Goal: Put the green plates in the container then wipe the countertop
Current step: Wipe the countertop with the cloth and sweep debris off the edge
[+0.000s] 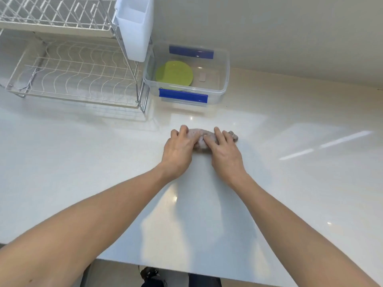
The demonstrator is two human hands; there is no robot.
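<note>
Green plates (174, 73) lie stacked inside a clear plastic container (224, 65) with blue clips, at the back of the white countertop (290, 183). In front of the container a bunched grey cloth (199, 134) rests on the countertop. My left hand (178, 149) grips the cloth's left end with curled fingers. My right hand (224, 150) presses on its right part, and only a small tip of cloth shows beyond those fingers.
A two-tier white wire dish rack (72, 77) stands at the back left, with a white plastic cutlery holder (134, 27) hung on its right side, touching the container. A wall runs behind. The countertop's front edge lies near my elbows.
</note>
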